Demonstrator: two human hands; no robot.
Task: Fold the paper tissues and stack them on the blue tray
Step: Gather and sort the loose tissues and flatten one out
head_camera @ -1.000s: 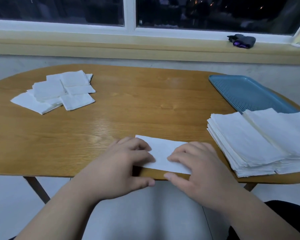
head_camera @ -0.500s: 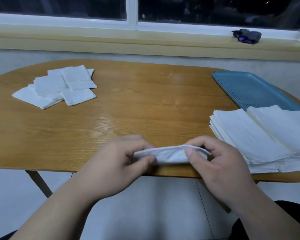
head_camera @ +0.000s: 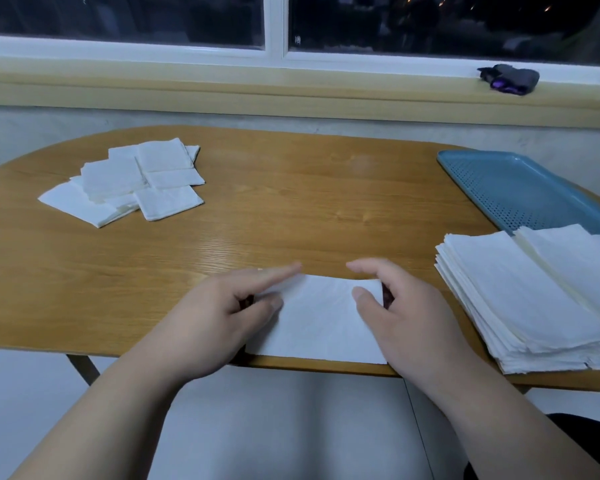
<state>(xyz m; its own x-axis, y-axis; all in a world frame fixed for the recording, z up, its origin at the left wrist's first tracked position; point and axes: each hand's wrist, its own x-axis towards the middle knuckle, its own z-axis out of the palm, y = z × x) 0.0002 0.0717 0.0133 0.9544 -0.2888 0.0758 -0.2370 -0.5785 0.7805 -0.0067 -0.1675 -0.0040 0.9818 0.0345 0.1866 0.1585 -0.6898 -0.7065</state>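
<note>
A white tissue point(head_camera: 319, 323) lies flat at the wooden table's front edge, between my hands. My left hand point(head_camera: 222, 317) pinches its far left corner, with the thumb on top and the forefinger stretched out. At the far right corner, my right hand point(head_camera: 406, 317) pinches the tissue between thumb and curled fingers. The blue perforated tray point(head_camera: 520, 188) sits at the back right, with nothing visible on it. A thick stack of unfolded tissues point(head_camera: 534, 289) lies just in front of the tray, partly over its near end.
A loose pile of small folded tissues point(head_camera: 129, 181) lies at the back left of the table point(head_camera: 291, 202). A dark grey and purple object point(head_camera: 510, 79) rests on the window sill behind. The table's front edge runs just under my wrists.
Both hands lifted an edge of the tissue off the table half a second ago. Now the tissue lies flat again and my fingers hold its far corners.
</note>
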